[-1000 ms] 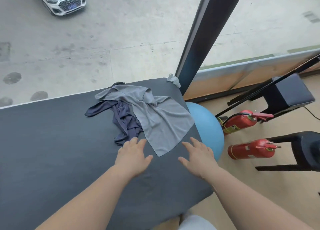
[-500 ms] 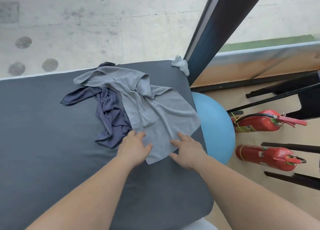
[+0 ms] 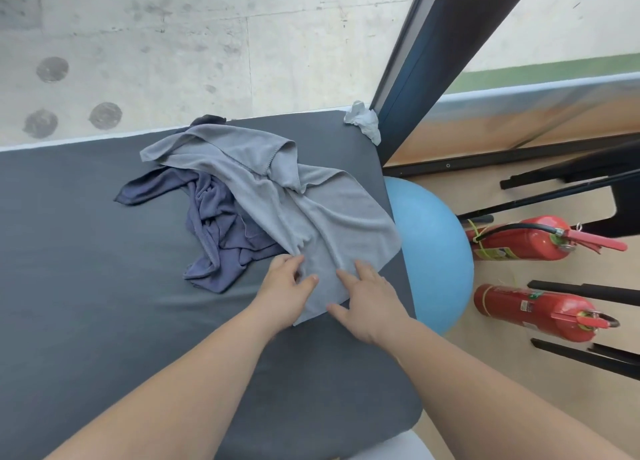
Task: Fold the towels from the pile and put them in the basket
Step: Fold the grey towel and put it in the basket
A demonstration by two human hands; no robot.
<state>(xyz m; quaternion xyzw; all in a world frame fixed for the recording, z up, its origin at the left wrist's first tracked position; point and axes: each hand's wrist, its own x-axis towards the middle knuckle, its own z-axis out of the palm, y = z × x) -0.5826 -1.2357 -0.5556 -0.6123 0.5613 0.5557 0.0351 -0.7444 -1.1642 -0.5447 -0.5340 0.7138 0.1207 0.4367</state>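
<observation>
Dark padded table (image 3: 86, 286), matte, faintly creased. Grey towel (image 3: 311, 217), soft terry, rumpled, lies at 12 o'clock from the hands, draped over a crumpled navy towel (image 3: 221, 231) at 10 o'clock. Left hand (image 3: 284, 293) pinches the grey's near edge; right hand (image 3: 370, 303), fingers spread, presses the near corner flat. Basket not in view. Risk: pulling drags the navy along, or the grey's 3 o'clock corner slips off the table edge.

Your dark-covered table (image 3: 86, 286) is carrying a grey towel (image 3: 277, 199) at twelve o'clock, a navy towel (image 3: 214, 231) at eleven, and crumpled paper (image 3: 363, 123) at one.
</observation>
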